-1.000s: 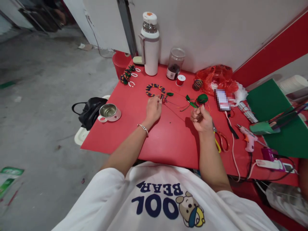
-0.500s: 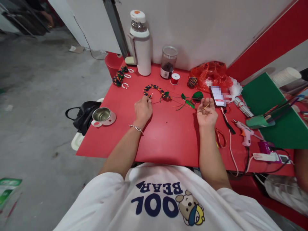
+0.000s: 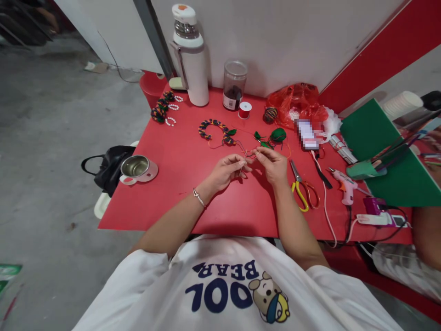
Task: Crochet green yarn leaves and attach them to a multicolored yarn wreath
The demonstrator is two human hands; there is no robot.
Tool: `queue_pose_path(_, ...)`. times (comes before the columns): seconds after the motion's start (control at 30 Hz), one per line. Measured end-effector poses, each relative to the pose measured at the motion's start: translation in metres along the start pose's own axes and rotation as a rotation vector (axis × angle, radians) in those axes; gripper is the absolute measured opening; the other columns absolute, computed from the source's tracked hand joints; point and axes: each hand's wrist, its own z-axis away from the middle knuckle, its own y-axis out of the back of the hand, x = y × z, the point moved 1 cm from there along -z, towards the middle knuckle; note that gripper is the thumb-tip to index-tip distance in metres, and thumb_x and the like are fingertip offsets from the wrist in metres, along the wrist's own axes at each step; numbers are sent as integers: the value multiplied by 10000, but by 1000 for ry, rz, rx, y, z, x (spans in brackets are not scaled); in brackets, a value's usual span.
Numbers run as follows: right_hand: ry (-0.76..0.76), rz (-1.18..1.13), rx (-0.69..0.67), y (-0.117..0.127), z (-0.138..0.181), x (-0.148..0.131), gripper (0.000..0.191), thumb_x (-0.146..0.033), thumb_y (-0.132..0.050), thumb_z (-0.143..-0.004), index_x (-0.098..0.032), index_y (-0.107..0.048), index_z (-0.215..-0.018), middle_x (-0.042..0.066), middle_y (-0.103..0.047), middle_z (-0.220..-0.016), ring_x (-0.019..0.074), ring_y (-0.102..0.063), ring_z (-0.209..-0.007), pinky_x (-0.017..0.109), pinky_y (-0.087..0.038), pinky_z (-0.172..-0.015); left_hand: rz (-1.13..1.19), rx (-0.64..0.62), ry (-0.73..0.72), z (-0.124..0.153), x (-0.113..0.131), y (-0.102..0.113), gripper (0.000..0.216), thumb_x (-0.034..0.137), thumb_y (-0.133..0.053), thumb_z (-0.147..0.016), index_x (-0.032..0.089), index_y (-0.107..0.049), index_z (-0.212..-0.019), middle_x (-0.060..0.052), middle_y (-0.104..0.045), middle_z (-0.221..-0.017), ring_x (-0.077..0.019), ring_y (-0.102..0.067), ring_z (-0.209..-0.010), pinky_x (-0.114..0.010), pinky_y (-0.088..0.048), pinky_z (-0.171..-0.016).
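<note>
Over the middle of the red table, my left hand [image 3: 227, 172] pinches a thin needle-like tool [image 3: 241, 171] between thumb and fingers. Close beside it, my right hand [image 3: 272, 164] is closed on fine yarn strands [image 3: 251, 153]. Behind my hands lies a curved braided cord [image 3: 214, 122] in dark, orange and red yarn, with a small green leaf shape [image 3: 232, 132] at its right end. Loose threads run from the cord toward my fingers. Farther right sit a green yarn ball [image 3: 278, 134] and more green knitted pieces [image 3: 266, 144].
Scissors [image 3: 299, 186], a pink glue gun [image 3: 345, 184] and cables lie on the right. A tall white flask [image 3: 195, 69], a jar [image 3: 234, 85], a red thread spool [image 3: 245, 110] and a red bag [image 3: 296, 103] stand at the back. A mug [image 3: 139, 168] is near the left edge.
My left hand has left the braided cord and moved right and nearer me. My right hand has turned and come left, so both hands now meet at the strands.
</note>
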Motion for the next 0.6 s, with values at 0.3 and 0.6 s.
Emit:
queue_pose_path(0.3,272,566,-108,-5,6,-5,211,-410,-699,-956,-263,-848,-980,51,-830,-958,206,-753,-888,384,-615,-883,-43,171,-75,-5,0,4,473,451,-947,-683,167,-622,-877,-5,-724,-702,-132,-674,-572,-261,-585,-551)
queue_pose_path(0.6,290,563,-77,-8,8,-9,196,-391,-703,-936,-235,-803,-871,85,-769,-1028,209,-702,-891,390,-611,-811,-106,259,-142,-6,-1,7,417,367,-955,-612,140,-640,-763,-85,-793,-1001,-55,-590,-455,-226,-524,-432)
